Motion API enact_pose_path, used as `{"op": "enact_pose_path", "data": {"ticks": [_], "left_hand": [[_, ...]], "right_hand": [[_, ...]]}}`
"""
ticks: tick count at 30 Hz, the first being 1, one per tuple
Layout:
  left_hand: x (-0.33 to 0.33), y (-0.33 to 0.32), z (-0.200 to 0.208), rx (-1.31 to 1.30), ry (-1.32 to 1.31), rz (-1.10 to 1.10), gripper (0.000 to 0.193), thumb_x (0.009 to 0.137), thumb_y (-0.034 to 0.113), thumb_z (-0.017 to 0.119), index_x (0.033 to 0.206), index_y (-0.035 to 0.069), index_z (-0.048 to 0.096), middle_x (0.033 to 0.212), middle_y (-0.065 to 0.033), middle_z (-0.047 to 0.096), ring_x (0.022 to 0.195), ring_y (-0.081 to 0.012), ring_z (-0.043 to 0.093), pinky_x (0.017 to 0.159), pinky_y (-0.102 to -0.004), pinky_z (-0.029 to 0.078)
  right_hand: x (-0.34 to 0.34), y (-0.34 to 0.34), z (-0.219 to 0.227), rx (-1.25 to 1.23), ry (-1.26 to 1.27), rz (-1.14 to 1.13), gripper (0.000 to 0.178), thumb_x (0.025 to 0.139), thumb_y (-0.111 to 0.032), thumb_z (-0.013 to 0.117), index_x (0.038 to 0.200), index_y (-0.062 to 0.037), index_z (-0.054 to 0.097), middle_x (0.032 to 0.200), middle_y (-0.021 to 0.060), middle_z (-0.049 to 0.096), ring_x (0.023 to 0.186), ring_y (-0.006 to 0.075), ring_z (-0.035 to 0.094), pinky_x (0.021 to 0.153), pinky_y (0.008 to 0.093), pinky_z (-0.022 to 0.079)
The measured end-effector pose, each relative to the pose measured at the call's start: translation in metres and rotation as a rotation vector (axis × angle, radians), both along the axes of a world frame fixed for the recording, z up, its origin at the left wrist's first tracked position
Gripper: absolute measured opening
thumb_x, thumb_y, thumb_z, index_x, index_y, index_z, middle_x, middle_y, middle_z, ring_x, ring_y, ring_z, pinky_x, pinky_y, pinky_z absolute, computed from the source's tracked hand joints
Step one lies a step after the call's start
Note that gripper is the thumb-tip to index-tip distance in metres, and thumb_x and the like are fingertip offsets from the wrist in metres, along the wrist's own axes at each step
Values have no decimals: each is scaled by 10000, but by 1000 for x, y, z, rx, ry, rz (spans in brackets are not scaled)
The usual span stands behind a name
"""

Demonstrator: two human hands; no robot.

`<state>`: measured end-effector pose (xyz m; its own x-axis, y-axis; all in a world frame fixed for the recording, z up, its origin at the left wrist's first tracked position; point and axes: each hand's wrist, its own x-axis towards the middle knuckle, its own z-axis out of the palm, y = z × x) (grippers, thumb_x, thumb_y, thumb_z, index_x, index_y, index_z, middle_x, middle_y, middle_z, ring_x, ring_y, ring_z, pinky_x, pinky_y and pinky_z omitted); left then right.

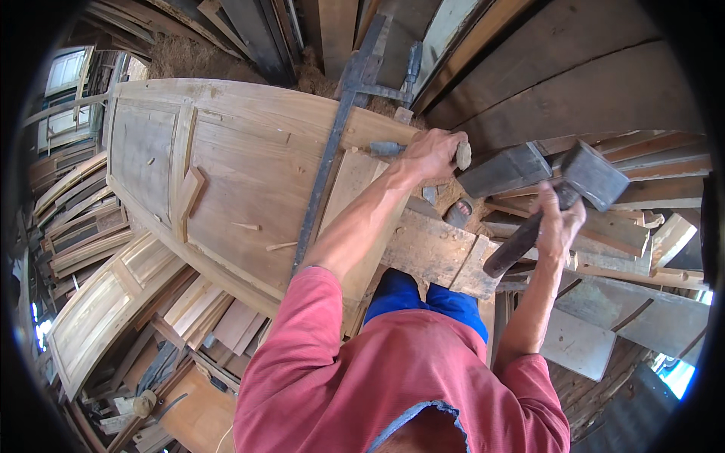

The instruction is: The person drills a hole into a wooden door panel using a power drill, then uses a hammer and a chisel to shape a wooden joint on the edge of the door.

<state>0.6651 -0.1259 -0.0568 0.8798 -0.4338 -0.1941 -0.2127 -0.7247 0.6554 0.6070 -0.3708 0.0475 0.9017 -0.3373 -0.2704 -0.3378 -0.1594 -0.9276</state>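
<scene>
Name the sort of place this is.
Probably a carpentry workshop: a panelled wooden door with a metal clamp across it, a mallet in the right hand, stacked timber at left.

The head view comes from a wide fisheye camera, the left one of a pair worn on the person's head. It looks steeply down and forward, upright, its left being the person's left. The red shirt (pixel 393 347) is nearest, filling the lower middle; the left hand (pixel 432 158) and right hand (pixel 557 226) lie farther out, around and right of centre. The door panel (pixel 253 170) stretches leftward, and straight edges bend toward the black rim.
</scene>
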Motion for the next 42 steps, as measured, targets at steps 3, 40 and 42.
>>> {"op": "enact_pose_path", "data": {"ticks": [3, 40, 42], "left_hand": [[2, -4, 4, 74, 71, 4, 341, 744, 132, 752, 1061, 107, 629, 941, -136, 724, 942, -368, 693, 788, -490, 553], [-159, 208, -59, -1846, -266, 1268, 175, 941, 42, 691, 1060, 130, 597, 1057, -97, 721, 1068, -267, 685, 931, -555, 573], [-164, 210, -59, -1818, -266, 1253, 177, 949, 37, 680, 1069, 125, 583, 1052, -88, 718, 1075, -260, 685, 935, -546, 573]], "right_hand": [[0, -15, -10, 77, -177, -168, 182, 896, -157, 747, 942, -17, 642, 668, 44, 627, 603, 128, 573, 613, 271, 448], [26, 239, 103, -298, -238, 834, 364, 820, -273, 835, 959, 15, 663, 711, 38, 639, 608, 112, 574, 594, 270, 467], [21, 270, 125, -261, -289, 864, 372, 817, -267, 842, 979, 20, 669, 720, 39, 642, 612, 112, 574, 599, 270, 466]]}}
